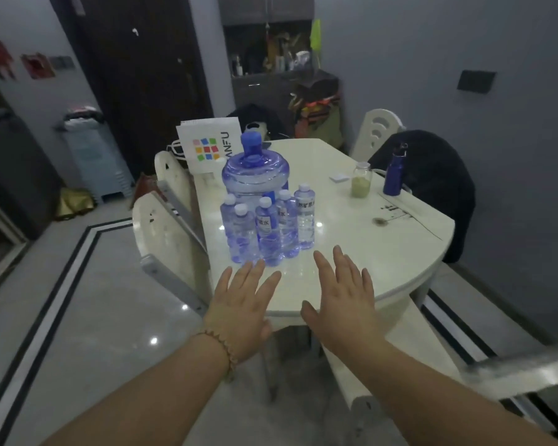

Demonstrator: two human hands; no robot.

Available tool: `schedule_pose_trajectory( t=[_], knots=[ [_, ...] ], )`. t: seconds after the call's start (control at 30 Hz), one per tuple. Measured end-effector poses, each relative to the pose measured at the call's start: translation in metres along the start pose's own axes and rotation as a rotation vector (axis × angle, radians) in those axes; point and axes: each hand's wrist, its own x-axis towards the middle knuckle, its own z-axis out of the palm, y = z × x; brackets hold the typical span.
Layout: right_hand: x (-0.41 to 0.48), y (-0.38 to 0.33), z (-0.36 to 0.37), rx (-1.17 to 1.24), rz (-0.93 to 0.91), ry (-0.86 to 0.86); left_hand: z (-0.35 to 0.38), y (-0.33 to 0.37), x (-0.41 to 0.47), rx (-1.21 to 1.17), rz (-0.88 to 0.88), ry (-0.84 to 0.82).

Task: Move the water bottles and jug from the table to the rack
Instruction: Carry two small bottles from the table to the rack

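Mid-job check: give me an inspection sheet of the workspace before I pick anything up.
Surface: glossy white table, dark marks near its right edge.
Job's things: big blue jug upright, five small bottles clustered in front of it, all on the table.
Clutter: jar, dark blue flask, white notepad, at the far right.
Hands: left hand and right hand open, holding nothing, at the near edge.
Cables: nothing seen.
Surroundings: chairs, paper bag behind the jug, jacket over a chair.

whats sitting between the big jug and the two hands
Five small water bottles, clustered in front of the jug, lie between it and the left hand and right hand, as the head view shows.
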Motion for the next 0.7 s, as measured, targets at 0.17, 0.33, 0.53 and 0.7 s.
schedule_pose_trajectory(
  t=[0.17, 0.33, 0.53, 0.7],
  knots=[
    [0.074, -0.037, 0.037, -0.051, -0.04, -0.032, 0.018, -0.086, 0.067, -0.029, -0.084, 0.024],
    [0.134, -0.053, 0.074, -0.111, 0.049, -0.026, 0.064, -0.155, 0.134, -0.063, 0.005, 0.03],
    [0.198, -0.093, 0.127, -0.214, 0.159, 0.048, 0.126, -0.229, 0.226, -0.18, 0.203, 0.059],
    [0.246, -0.143, 0.157, -0.266, 0.216, 0.144, 0.142, -0.265, 0.272, -0.334, 0.467, 0.164]
  ],
)
